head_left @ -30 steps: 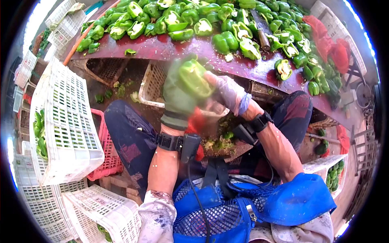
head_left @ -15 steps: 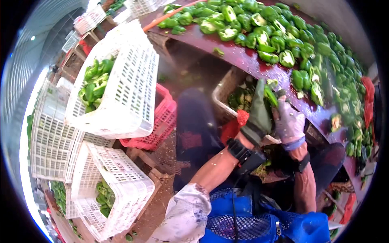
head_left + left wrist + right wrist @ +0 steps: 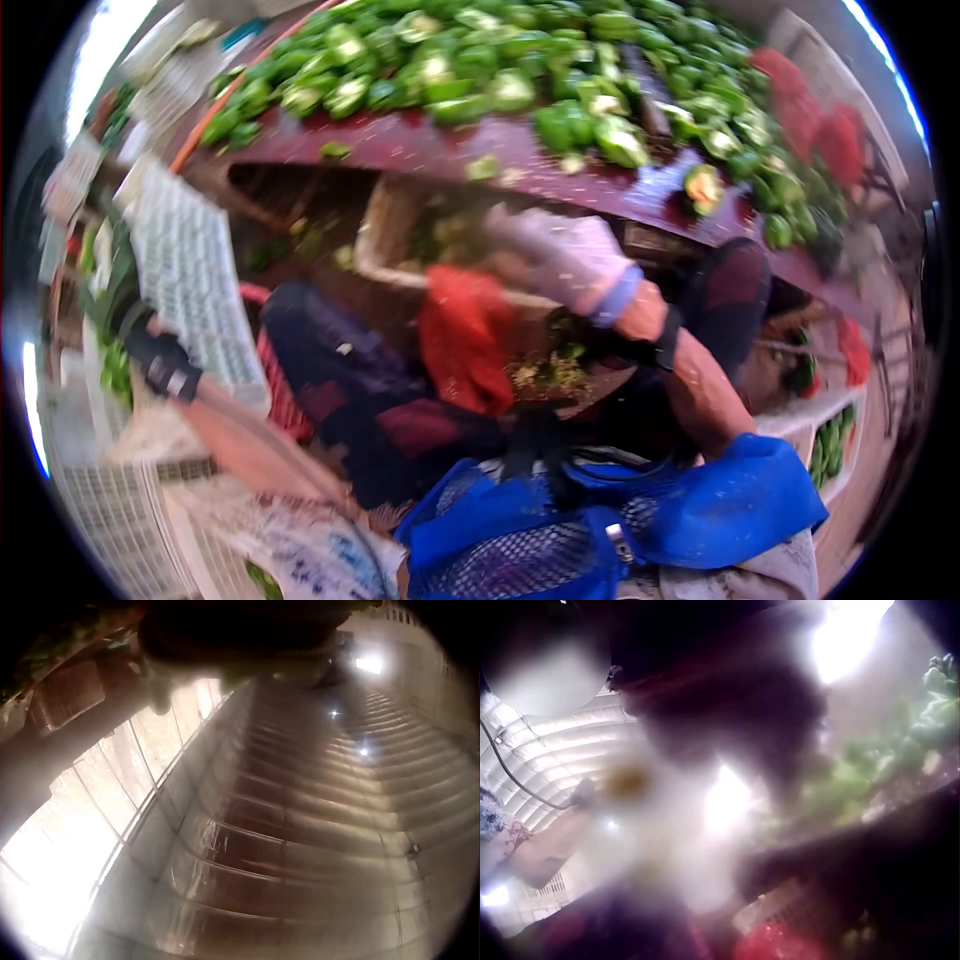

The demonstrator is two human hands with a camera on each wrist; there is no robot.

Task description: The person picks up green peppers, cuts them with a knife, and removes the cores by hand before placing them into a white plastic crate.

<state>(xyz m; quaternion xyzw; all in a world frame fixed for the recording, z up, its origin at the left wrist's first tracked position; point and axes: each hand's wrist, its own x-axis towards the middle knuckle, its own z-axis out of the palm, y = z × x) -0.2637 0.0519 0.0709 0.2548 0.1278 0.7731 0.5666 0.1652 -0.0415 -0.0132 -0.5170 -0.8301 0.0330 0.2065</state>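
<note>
In the head view my left hand (image 3: 115, 275), in a dark green glove, is at the far left beside a white crate (image 3: 190, 260). Green pepper pieces (image 3: 117, 372) show below it; blur hides its fingers and anything in them. My right hand (image 3: 570, 258), in a pale purple glove, hangs blurred above a pale basket (image 3: 375, 235), near the table's (image 3: 390, 145) front edge. Whether its fingers hold anything is unclear. Many cut green peppers (image 3: 470, 60) cover the table. The wrist views show the hands only as dark, blurred shapes.
A knife (image 3: 648, 95) lies among the peppers. Red cloth (image 3: 465, 340) hangs at the basket's front, between the person's knees. More white crates (image 3: 100, 510) stand at lower left, and another (image 3: 845, 430) with green peppers stands at right.
My hands were together around a green pepper and are now apart. The left has swung far left to the crate; the right stays over the basket. The head view turned left, then back.
</note>
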